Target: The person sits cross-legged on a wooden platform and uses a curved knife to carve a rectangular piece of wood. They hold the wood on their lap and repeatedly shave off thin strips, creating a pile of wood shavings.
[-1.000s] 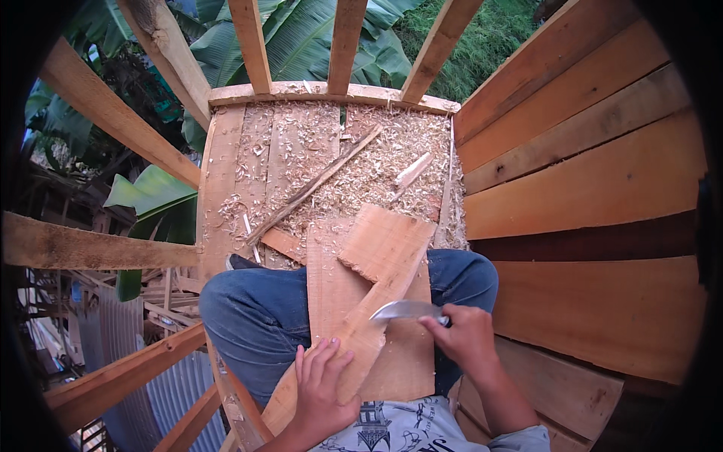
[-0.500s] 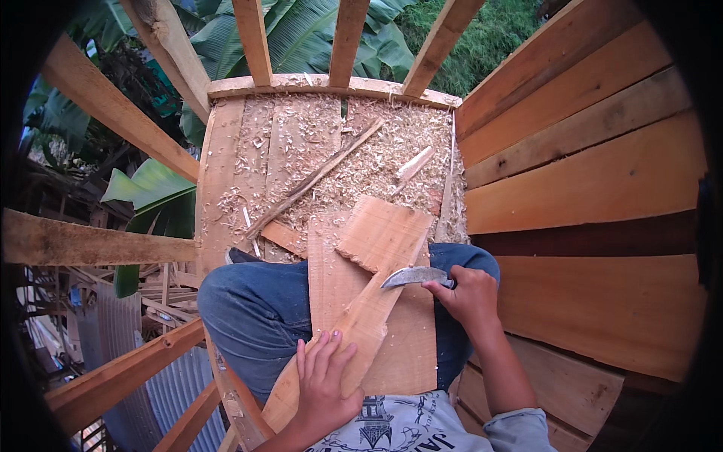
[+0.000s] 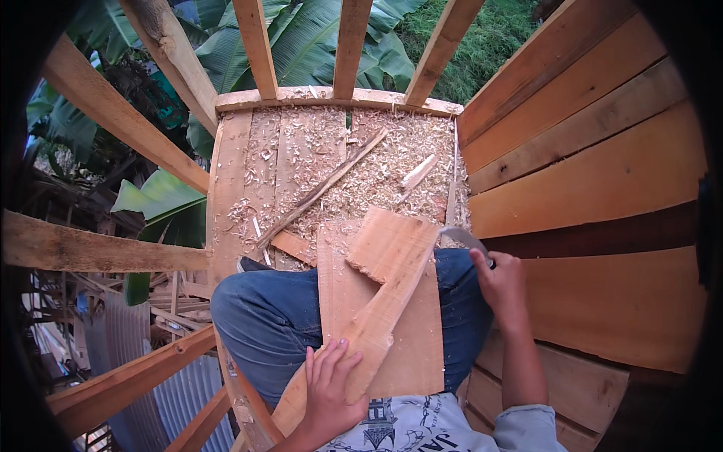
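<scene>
A carved piece of wood (image 3: pixel 392 252), wide at its far end with a notch on its left side, slants across my lap. Under it a flat board (image 3: pixel 418 339) rests on my crossed legs. My left hand (image 3: pixel 331 386) lies on the near part of the carved piece, fingers stretched out and pressing on its surface. In my right hand (image 3: pixel 501 285) is a curved-bladed knife (image 3: pixel 463 238). Its blade reaches the right edge of the carved piece's wide end; whether it touches the wood I cannot tell. Most of its handle is hidden in my fist.
Shavings cover the plank floor (image 3: pixel 245 151) ahead. On it lie a long stick (image 3: pixel 324 187), a pale split offcut (image 3: pixel 419 172) and a short wood scrap (image 3: pixel 294 245). Wooden posts (image 3: pixel 352 45) rise around the platform's edge; a plank wall (image 3: pixel 587 181) stands on the right.
My right hand has moved the knife right and away from me, from the notch area to the wide end's right edge. My left hand stays on the wood; the view has shifted slightly.
</scene>
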A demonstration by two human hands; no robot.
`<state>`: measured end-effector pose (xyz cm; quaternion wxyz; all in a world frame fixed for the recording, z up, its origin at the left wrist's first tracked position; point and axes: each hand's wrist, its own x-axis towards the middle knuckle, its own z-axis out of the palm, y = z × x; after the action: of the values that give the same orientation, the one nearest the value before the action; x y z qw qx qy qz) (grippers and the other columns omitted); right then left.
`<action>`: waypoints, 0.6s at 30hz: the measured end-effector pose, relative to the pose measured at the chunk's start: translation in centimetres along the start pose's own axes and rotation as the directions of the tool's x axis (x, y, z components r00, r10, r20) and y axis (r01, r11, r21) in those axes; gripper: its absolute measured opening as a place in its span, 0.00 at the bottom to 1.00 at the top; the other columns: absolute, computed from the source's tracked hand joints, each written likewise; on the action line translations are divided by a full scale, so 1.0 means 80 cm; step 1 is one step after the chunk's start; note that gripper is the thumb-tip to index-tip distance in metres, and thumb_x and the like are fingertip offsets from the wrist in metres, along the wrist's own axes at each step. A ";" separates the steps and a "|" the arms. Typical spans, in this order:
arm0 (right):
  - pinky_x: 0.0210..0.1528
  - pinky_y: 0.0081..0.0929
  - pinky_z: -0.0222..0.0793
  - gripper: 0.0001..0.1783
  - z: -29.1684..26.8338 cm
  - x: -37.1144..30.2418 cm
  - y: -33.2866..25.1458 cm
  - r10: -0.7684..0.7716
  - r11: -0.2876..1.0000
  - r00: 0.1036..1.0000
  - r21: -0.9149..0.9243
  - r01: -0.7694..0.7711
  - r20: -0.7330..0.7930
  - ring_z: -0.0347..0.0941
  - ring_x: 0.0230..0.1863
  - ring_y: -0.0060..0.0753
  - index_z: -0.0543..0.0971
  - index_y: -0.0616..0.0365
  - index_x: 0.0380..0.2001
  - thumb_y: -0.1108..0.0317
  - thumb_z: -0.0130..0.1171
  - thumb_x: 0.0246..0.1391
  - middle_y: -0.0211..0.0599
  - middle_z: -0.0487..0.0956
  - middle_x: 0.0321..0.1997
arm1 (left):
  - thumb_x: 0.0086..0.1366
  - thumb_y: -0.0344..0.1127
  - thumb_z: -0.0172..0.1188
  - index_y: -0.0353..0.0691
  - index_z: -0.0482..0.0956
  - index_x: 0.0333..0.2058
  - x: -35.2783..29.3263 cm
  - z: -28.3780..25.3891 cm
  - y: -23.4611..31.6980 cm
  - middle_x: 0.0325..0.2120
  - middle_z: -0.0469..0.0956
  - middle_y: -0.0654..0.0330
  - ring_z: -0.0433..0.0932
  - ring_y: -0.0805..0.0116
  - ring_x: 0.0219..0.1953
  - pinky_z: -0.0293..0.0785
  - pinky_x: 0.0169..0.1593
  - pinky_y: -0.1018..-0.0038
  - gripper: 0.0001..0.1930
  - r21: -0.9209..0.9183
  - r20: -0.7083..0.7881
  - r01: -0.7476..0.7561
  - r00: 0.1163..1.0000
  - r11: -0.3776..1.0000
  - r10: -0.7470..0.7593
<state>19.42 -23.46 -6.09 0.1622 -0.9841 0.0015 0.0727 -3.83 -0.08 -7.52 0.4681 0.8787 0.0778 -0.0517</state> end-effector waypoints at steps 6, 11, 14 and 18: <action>0.25 0.42 0.70 0.37 0.043 -0.038 -0.014 -0.250 0.953 0.965 -0.156 0.259 0.074 0.76 0.21 0.49 0.76 0.58 0.12 0.30 0.59 0.44 0.45 0.74 0.13 | 0.40 0.32 0.65 0.38 0.71 0.52 0.004 0.007 0.000 0.59 0.64 0.47 0.58 0.46 0.65 0.38 0.67 0.39 0.34 0.018 0.010 -0.008 1.000 1.000 0.008; 0.27 0.42 0.72 0.40 0.043 0.011 0.005 -0.164 0.972 0.986 -0.166 0.163 0.010 0.77 0.22 0.51 0.80 0.61 0.15 0.26 0.58 0.41 0.49 0.76 0.15 | 0.40 0.31 0.64 0.38 0.71 0.53 0.007 0.006 0.001 0.59 0.63 0.47 0.58 0.46 0.65 0.38 0.67 0.40 0.34 0.014 0.014 -0.001 1.000 1.000 0.001; 0.29 0.44 0.73 0.41 0.044 0.024 0.006 -0.138 0.976 0.990 -0.173 0.136 -0.005 0.78 0.25 0.53 0.81 0.61 0.17 0.25 0.58 0.40 0.52 0.76 0.17 | 0.41 0.31 0.64 0.38 0.71 0.53 0.009 0.005 0.002 0.59 0.63 0.47 0.58 0.45 0.65 0.38 0.67 0.40 0.34 0.031 0.014 -0.008 1.000 0.999 0.007; 0.30 0.45 0.74 0.42 0.048 0.025 0.005 -0.137 0.974 0.991 -0.183 0.134 -0.001 0.78 0.25 0.54 0.81 0.61 0.18 0.25 0.57 0.40 0.52 0.77 0.17 | 0.41 0.31 0.64 0.38 0.71 0.53 0.009 0.005 0.002 0.59 0.63 0.47 0.58 0.45 0.65 0.39 0.67 0.41 0.34 0.033 0.011 -0.002 1.000 0.999 0.002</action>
<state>20.84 -22.57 -10.12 0.0761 -0.9931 -0.0712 0.0544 -3.13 -0.43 -7.72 0.4543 0.8860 0.0735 -0.0575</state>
